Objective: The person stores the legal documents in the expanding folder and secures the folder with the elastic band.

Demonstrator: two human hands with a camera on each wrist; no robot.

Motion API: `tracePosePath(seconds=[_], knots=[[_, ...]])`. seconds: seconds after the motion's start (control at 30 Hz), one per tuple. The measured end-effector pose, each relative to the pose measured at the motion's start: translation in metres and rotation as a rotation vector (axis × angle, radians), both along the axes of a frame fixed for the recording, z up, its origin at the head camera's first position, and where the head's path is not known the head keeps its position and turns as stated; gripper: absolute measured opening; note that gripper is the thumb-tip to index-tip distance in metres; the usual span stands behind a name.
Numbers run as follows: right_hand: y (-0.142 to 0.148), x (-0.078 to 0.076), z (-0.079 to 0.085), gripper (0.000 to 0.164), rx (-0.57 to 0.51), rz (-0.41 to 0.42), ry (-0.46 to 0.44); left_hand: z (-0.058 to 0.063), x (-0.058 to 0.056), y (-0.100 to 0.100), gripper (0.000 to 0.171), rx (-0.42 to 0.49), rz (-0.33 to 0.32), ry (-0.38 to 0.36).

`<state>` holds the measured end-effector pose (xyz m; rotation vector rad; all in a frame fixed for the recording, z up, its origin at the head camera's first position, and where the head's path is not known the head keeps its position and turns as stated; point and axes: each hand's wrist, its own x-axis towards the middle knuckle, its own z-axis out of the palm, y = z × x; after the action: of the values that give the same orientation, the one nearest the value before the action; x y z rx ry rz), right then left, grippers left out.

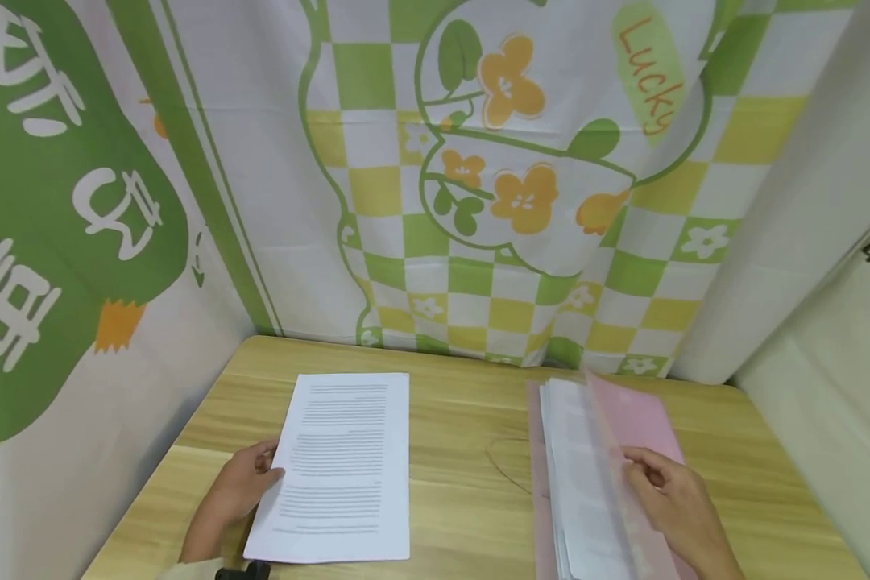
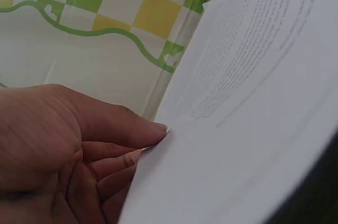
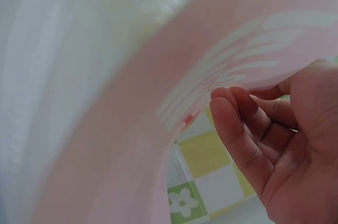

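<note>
My left hand [image 1: 242, 483] is at the left edge of a white stack of printed paper [image 1: 341, 467] lying on the table. Thumb and fingers pinch that edge, bending the sheet up a little in the left wrist view [image 2: 227, 145]. On the right lies a pink folder [image 1: 648, 411] with loose white sheets and clear sleeves [image 1: 580, 475] in it. Its thin cover stands raised, and my right hand [image 1: 670, 499] holds it by the edge with curled fingers. The cover bows in a curve across the right wrist view [image 3: 137, 92], with white markings on it.
A thin looped cord [image 1: 503, 467] lies on the wooden table [image 1: 471, 499] beside the folder's left side. Patterned green, yellow and white curtains [image 1: 493, 266] close in the table's back. White cloth hangs at the left and right sides.
</note>
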<state>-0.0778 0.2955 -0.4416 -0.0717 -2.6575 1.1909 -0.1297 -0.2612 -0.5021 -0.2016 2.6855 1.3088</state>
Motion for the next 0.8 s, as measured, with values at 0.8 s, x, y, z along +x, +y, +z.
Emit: tracePosePath(seconds=[0.8], knots=[[0.001,0.000,0.000,0.025,0.001,0.004,-0.001,-0.020,-0.003,-0.013,0.053,0.581,-0.030,-0.105]])
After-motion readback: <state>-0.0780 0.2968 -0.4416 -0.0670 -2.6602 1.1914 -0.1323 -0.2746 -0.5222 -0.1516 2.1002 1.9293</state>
